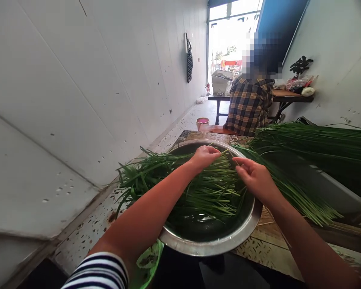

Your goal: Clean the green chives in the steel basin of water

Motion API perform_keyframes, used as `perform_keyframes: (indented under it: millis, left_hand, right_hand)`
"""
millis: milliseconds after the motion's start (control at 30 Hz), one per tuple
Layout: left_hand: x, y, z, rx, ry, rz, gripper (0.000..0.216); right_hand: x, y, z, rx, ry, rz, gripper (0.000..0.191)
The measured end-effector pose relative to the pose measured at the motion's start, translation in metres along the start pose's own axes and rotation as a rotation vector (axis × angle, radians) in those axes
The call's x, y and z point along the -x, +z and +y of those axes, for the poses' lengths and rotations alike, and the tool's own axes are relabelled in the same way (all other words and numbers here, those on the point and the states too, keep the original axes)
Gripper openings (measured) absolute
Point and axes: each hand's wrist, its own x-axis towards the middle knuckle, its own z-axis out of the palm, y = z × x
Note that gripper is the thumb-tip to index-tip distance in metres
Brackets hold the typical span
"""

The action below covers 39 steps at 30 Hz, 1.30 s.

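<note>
A wide metal basin (207,248) stands in front of me with garlic chives (213,190) lying across it. Their pale cut ends point right, and the leafy tips hang over the left rim. Above the stalk ends, my left hand (205,156) is closed in a pinch at a chive stalk. My right hand (254,176) hovers over the basin's right side, thumb and forefinger pinched on a thin pale strand (232,155). A small gap separates the two hands. Water glints at the bottom of the basin.
More chives (315,148) are heaped at the right, over a grey crate (338,182). Below the basin is a green-lined bin (153,265). A person in a plaid shirt (248,104) sits ahead, by a table (289,96). A white wall (108,80) runs along the left.
</note>
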Motion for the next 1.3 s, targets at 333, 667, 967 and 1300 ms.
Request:
perform_keyframes:
  millis: [333,667,967,1300]
  left_hand:
    - [0.014,-0.002,0.019,0.43,-0.151,-0.109,0.003]
    - [0.003,0.003,-0.004,0.385,-0.093,-0.063,0.023]
    - [0.005,0.004,-0.004,0.434,-0.082,-0.089,0.032]
    - [0.007,0.006,-0.001,0.458,-0.085,-0.08,0.027]
  right_hand:
    - [0.007,0.005,-0.005,0.068,-0.071,-0.026,0.044]
    - [0.008,0.005,0.006,0.081,-0.101,-0.01,0.042]
    - [0.007,0.006,0.011,0.101,-0.121,-0.001,0.041]
    - [0.006,0.007,0.013,0.113,-0.133,0.02,0.04]
